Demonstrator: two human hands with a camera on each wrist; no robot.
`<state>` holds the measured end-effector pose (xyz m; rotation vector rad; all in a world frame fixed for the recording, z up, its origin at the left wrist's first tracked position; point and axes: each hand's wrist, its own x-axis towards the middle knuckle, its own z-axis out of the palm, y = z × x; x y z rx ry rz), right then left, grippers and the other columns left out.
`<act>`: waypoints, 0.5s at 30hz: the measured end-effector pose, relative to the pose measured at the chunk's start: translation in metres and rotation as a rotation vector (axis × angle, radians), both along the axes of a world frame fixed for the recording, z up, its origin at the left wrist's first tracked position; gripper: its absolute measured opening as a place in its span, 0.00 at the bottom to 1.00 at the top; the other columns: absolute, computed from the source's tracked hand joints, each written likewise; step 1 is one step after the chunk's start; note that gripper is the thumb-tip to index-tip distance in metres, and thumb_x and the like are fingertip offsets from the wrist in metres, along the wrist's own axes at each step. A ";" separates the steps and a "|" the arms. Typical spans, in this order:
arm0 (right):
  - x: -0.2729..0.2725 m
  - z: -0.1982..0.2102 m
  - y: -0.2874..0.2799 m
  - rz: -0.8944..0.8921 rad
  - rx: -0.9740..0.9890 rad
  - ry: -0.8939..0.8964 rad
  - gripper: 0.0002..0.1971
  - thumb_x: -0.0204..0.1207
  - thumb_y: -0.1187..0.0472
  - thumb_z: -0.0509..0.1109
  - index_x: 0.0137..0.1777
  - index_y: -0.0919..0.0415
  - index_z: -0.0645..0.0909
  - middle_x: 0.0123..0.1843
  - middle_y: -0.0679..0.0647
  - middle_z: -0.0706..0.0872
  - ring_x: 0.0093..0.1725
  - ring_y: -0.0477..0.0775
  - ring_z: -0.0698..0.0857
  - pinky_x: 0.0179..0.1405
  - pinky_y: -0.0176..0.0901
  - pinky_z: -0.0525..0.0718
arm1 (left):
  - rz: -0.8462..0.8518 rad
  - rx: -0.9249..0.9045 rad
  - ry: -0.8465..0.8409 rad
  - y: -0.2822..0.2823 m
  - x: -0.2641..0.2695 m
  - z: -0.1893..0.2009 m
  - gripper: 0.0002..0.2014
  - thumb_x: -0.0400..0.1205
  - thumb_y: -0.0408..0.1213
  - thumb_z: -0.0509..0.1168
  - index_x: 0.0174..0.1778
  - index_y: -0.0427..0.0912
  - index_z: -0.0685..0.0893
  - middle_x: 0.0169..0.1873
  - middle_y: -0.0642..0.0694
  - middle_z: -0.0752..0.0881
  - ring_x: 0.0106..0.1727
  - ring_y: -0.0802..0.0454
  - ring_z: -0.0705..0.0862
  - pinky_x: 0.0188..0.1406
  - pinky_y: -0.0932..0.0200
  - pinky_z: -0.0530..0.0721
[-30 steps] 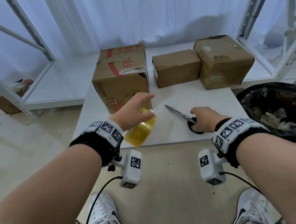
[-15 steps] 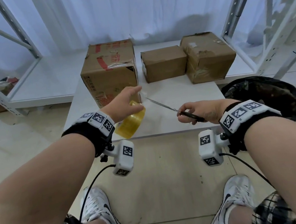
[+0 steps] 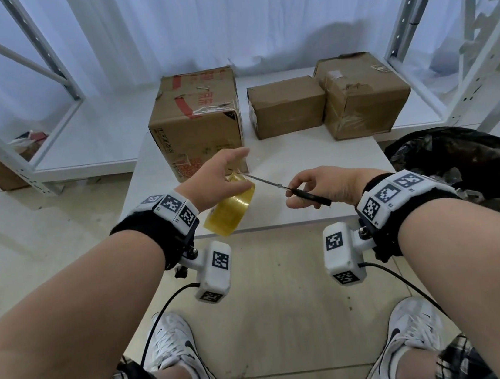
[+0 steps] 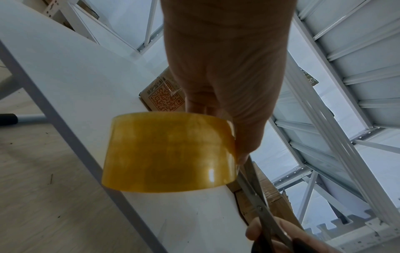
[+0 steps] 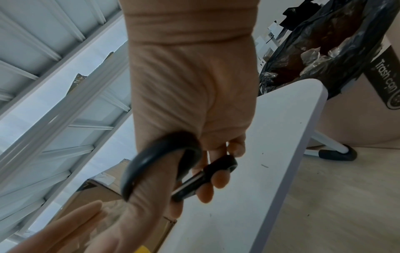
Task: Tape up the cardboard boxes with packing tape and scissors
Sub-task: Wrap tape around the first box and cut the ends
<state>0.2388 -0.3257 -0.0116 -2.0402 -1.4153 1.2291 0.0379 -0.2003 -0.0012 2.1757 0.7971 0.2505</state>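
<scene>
My left hand (image 3: 218, 179) holds a yellowish roll of packing tape (image 3: 230, 209) above the near edge of the white table (image 3: 318, 161), thumb and fingers gripping it (image 4: 168, 150). My right hand (image 3: 321, 186) grips black-handled scissors (image 3: 276, 184) with fingers through the loops (image 5: 164, 164); the blade tips reach the roll's upper edge by my left fingers (image 4: 255, 188). Three cardboard boxes stand at the table's far side: a tall one with red tape (image 3: 198, 119), a small one (image 3: 287, 106) and a crumpled taped one (image 3: 360, 95).
A trash can lined with a black bag (image 3: 468, 167) stands right of the table. White metal shelf frames (image 3: 27, 129) flank both sides, with a white curtain behind. A further cardboard box (image 3: 1, 172) sits on the floor at the left.
My right hand picked the scissors up off the table and brought the blades left to the tape roll. The left hand kept holding the roll.
</scene>
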 end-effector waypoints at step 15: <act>0.009 0.013 -0.001 0.024 0.046 -0.131 0.16 0.64 0.50 0.83 0.47 0.56 0.85 0.28 0.50 0.79 0.25 0.49 0.76 0.31 0.38 0.78 | -0.027 0.004 0.077 0.004 0.004 0.002 0.34 0.79 0.37 0.71 0.80 0.50 0.65 0.77 0.51 0.69 0.74 0.54 0.69 0.75 0.51 0.72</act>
